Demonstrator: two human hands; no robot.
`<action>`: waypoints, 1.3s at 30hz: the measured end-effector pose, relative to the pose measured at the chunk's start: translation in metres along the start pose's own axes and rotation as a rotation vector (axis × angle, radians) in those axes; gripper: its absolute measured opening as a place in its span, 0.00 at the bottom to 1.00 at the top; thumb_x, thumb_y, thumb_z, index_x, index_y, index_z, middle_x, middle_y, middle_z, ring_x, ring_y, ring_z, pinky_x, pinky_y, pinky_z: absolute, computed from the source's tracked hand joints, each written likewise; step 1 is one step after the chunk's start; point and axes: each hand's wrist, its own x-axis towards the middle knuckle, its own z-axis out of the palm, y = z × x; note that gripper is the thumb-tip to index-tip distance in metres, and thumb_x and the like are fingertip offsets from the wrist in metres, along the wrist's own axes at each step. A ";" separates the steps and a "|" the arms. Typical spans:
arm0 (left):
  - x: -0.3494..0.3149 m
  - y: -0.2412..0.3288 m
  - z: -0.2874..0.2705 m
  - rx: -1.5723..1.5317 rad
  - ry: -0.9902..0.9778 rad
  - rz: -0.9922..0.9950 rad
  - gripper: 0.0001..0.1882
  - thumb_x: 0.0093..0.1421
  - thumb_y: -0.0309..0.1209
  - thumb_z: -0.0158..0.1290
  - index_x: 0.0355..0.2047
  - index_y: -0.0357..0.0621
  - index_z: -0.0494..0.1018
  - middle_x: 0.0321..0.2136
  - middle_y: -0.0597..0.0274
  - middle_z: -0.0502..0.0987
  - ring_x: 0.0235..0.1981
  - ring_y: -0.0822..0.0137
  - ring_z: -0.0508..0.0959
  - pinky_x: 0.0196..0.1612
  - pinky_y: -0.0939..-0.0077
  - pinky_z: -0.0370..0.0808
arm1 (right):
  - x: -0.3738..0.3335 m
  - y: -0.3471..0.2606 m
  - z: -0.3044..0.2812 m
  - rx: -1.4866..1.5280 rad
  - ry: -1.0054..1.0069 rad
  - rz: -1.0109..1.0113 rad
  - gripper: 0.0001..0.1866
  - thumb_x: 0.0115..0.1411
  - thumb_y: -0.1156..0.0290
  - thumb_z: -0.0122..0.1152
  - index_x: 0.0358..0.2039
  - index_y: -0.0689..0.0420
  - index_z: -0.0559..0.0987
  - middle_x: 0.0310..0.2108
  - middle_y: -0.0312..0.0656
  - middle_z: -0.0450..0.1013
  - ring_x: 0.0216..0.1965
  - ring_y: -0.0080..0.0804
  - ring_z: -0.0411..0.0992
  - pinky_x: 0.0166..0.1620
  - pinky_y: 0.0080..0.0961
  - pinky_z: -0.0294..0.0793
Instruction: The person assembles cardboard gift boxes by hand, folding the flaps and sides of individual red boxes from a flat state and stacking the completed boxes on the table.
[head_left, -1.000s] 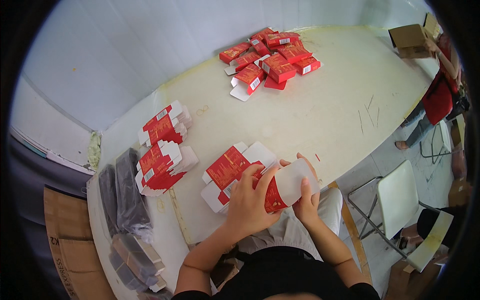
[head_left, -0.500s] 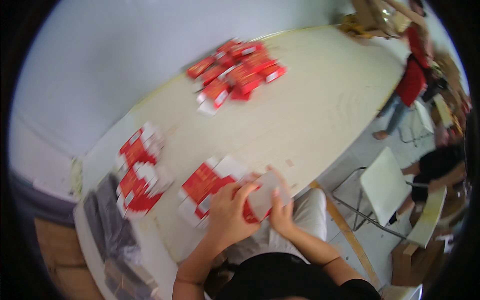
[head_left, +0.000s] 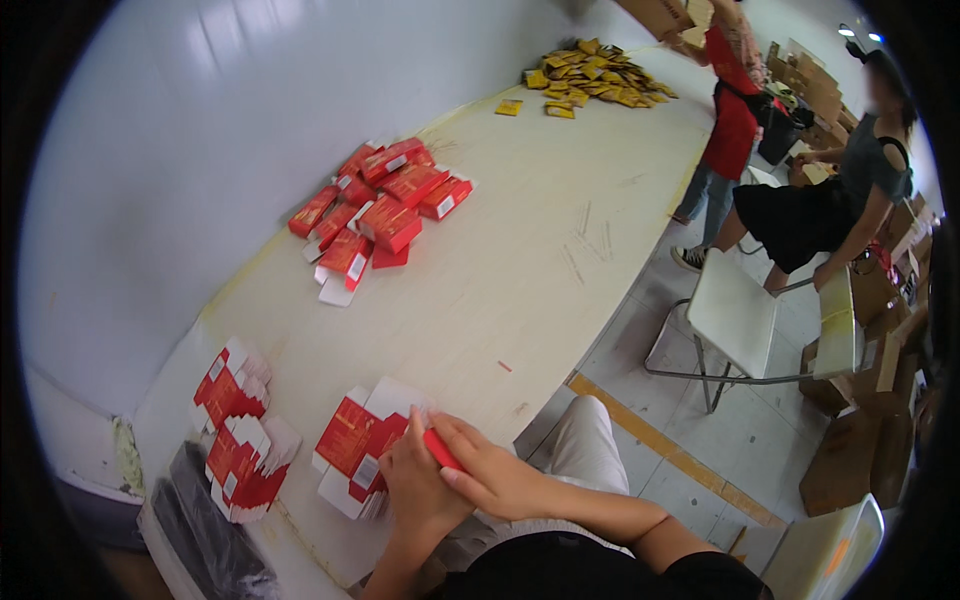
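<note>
My left hand and my right hand are closed together around a small red carton, near the table's front edge. Only a narrow red strip of it shows between my fingers; the rest is hidden. Just left of my hands lies a stack of flat red-and-white carton blanks, and my left hand overlaps its right side. Farther off, a heap of folded red cartons sits near the wall; one at its near side has a white flap sticking out.
Two more stacks of carton blanks lie at the left, beside dark plastic-wrapped bundles. Yellow sachets are heaped at the table's far end. Two people stand right of the table, near a white folding chair and cardboard boxes.
The view has swung toward the right, showing the sachet heap. My hands have closed in around the carton, whose broad pale face showed earlier and now appears as a red strip.
</note>
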 end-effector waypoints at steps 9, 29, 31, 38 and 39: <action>0.001 0.012 -0.004 -0.031 0.015 0.046 0.42 0.44 0.37 0.60 0.57 0.34 0.56 0.43 0.54 0.70 0.43 0.55 0.70 0.48 0.59 0.61 | -0.010 -0.014 -0.018 0.093 0.040 0.109 0.33 0.60 0.75 0.43 0.65 0.68 0.47 0.49 0.63 0.66 0.50 0.57 0.67 0.56 0.34 0.63; -0.005 0.015 0.010 -0.046 0.003 0.034 0.31 0.48 0.38 0.56 0.50 0.37 0.62 0.41 0.53 0.69 0.44 0.52 0.68 0.47 0.57 0.60 | -0.023 -0.011 -0.003 -0.254 0.121 0.067 0.39 0.58 0.62 0.53 0.64 0.68 0.50 0.62 0.64 0.49 0.57 0.61 0.59 0.55 0.38 0.66; -0.008 0.013 0.017 -0.069 0.033 0.038 0.31 0.49 0.38 0.56 0.51 0.37 0.62 0.41 0.52 0.68 0.44 0.52 0.68 0.47 0.56 0.60 | -0.021 -0.002 0.005 -0.334 0.171 -0.008 0.39 0.59 0.57 0.52 0.63 0.67 0.53 0.62 0.63 0.50 0.55 0.59 0.62 0.53 0.37 0.69; -0.010 0.017 0.008 -0.297 -0.014 0.064 0.42 0.48 0.32 0.59 0.60 0.34 0.52 0.51 0.43 0.62 0.53 0.47 0.63 0.54 0.54 0.59 | -0.015 0.006 -0.002 -0.071 0.168 0.122 0.27 0.61 0.72 0.45 0.61 0.63 0.59 0.52 0.58 0.67 0.51 0.53 0.68 0.55 0.37 0.67; -0.008 0.017 -0.002 -0.443 -0.058 0.049 0.43 0.47 0.33 0.61 0.60 0.34 0.52 0.53 0.42 0.61 0.55 0.46 0.61 0.57 0.54 0.58 | -0.013 0.015 -0.008 0.011 0.088 0.160 0.26 0.62 0.72 0.43 0.61 0.61 0.59 0.50 0.57 0.68 0.50 0.51 0.69 0.54 0.36 0.66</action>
